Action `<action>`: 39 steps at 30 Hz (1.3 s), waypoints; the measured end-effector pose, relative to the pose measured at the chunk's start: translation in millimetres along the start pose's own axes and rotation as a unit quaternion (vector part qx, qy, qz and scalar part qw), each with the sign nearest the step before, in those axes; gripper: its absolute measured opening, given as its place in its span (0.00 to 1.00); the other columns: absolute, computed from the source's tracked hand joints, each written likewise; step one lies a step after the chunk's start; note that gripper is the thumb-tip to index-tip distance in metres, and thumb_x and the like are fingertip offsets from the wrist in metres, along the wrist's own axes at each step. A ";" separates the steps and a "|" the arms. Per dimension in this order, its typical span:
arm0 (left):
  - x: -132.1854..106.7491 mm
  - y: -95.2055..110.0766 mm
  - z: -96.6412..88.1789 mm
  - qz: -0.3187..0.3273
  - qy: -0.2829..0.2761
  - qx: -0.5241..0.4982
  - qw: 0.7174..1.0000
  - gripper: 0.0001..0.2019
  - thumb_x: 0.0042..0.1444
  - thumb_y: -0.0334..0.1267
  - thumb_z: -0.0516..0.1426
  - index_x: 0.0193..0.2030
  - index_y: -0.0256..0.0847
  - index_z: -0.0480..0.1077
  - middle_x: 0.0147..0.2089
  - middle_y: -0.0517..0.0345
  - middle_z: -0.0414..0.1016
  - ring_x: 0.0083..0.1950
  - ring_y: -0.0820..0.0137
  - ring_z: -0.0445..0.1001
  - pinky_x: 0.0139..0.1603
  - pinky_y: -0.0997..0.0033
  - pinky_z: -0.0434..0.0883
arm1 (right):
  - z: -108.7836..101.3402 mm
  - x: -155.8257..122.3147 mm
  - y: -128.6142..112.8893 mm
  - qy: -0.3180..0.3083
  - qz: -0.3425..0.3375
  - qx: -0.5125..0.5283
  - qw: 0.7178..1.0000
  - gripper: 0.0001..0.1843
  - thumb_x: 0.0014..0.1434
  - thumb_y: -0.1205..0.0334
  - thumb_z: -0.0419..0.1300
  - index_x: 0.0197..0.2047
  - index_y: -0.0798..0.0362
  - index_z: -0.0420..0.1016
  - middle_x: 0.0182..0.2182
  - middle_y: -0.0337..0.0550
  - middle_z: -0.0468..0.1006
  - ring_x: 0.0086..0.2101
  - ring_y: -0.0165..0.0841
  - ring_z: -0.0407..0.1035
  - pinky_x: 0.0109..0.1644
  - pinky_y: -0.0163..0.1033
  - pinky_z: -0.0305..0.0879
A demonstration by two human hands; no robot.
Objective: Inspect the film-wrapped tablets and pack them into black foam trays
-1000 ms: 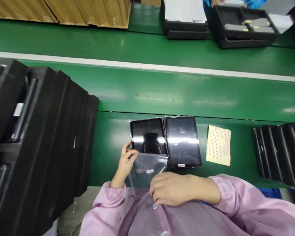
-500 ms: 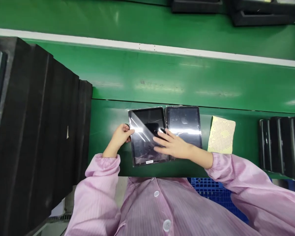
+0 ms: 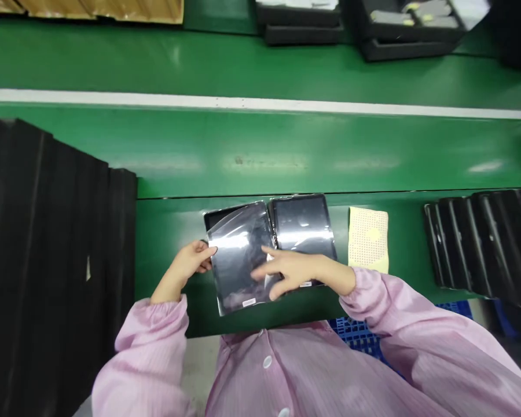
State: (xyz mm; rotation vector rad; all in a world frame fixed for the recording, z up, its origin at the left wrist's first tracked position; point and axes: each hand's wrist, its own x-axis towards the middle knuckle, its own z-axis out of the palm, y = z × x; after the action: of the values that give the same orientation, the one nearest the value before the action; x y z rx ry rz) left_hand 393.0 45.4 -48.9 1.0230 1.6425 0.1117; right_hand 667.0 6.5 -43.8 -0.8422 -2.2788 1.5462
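A black tablet [image 3: 226, 214] lies on the green bench, slightly turned, with a small white label [image 3: 249, 302] near its lower edge. A clear film [image 3: 238, 255] covers most of its face, curving away at the upper left where the bare black surface shows. At the left edge my left hand [image 3: 193, 259] is closed, thumb on top and fingers behind; whether it pinches film as well as tablet I cannot tell. My right hand [image 3: 286, 269] is open over the film's right side, fingers spread and slightly blurred. A second tablet [image 3: 301, 223] lies close on the right, partly under my right forearm.
Tall black foam blocks [image 3: 56, 260] stand at the left. A yellow dotted sheet [image 3: 369, 237] lies right of the tablets. Several dark upright slabs [image 3: 473, 243] lean at the far right. Black trays [image 3: 301, 20] and brown packages [image 3: 95, 8] sit at the back.
The film, folded diagonally across the tablet before, now spreads over most of it. My right hand has moved a little down and turned its fingers. The whole view has shifted.
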 end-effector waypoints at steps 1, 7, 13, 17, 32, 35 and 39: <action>-3.1 0.4 2.4 0.002 0.055 0.042 0.998 0.16 0.44 0.51 0.59 0.30 0.41 0.62 0.22 0.60 0.70 0.25 0.65 0.72 0.27 0.69 0.69 | -3.5 -11.9 1.8 -0.005 0.003 0.003 1.000 0.19 0.55 0.49 0.64 0.48 0.46 0.76 0.41 0.36 0.81 0.47 0.37 0.73 0.58 0.43 0.63; -46.8 6.6 81.5 0.393 0.215 0.317 0.836 0.09 0.56 0.42 0.54 0.36 0.41 0.72 0.39 0.47 0.76 0.45 0.56 0.74 0.46 0.54 0.70 | -98.3 -48.8 57.6 0.410 0.245 -0.171 0.862 0.12 0.61 0.63 0.53 0.41 0.51 0.78 0.40 0.45 0.79 0.44 0.40 0.72 0.53 0.50 0.66; -62.9 0.4 160.8 0.509 -0.017 0.480 0.714 0.22 0.55 0.41 0.58 0.56 0.40 0.67 0.62 0.44 0.67 0.65 0.51 0.61 0.63 0.42 0.57 | -89.3 -80.3 67.9 0.411 0.256 -0.190 0.854 0.14 0.59 0.60 0.57 0.48 0.52 0.75 0.45 0.48 0.77 0.47 0.43 0.69 0.55 0.53 0.64; -48.7 -17.2 144.6 0.494 -0.007 0.522 0.695 0.22 0.60 0.35 0.52 0.62 0.38 0.62 0.63 0.44 0.65 0.63 0.55 0.65 0.63 0.45 0.58 | -28.1 -103.4 55.3 0.277 0.218 -0.277 0.894 0.28 0.55 0.56 0.64 0.58 0.53 0.67 0.62 0.54 0.61 0.61 0.52 0.53 0.62 0.62 0.53; -45.9 14.8 162.9 0.516 0.001 0.442 0.734 0.12 0.59 0.44 0.55 0.46 0.42 0.70 0.45 0.51 0.73 0.42 0.66 0.72 0.43 0.62 0.71 | -13.4 -147.1 54.2 0.410 0.242 -0.029 0.879 0.28 0.60 0.55 0.55 0.63 0.47 0.61 0.61 0.46 0.63 0.58 0.42 0.61 0.61 0.52 0.61; -41.9 10.9 158.4 0.498 0.038 0.400 0.769 0.15 0.61 0.44 0.54 0.51 0.40 0.67 0.51 0.50 0.70 0.46 0.66 0.72 0.46 0.59 0.72 | -6.0 -158.3 52.7 0.485 0.246 0.043 0.838 0.24 0.58 0.55 0.56 0.58 0.49 0.66 0.54 0.48 0.72 0.50 0.41 0.70 0.54 0.50 0.68; -31.4 13.2 143.0 0.482 0.087 0.365 0.792 0.14 0.61 0.44 0.54 0.49 0.38 0.68 0.49 0.51 0.71 0.45 0.67 0.72 0.45 0.60 0.73 | -0.6 -163.9 53.5 0.569 0.236 0.132 0.777 0.20 0.55 0.55 0.57 0.50 0.50 0.71 0.46 0.47 0.78 0.40 0.36 0.73 0.48 0.46 0.70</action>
State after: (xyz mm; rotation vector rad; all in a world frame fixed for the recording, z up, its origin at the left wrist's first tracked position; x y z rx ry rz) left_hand 518.7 -28.2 -68.7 2.4638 1.1433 0.2598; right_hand 815.0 -76.2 -75.3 -1.7133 -0.9766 0.9426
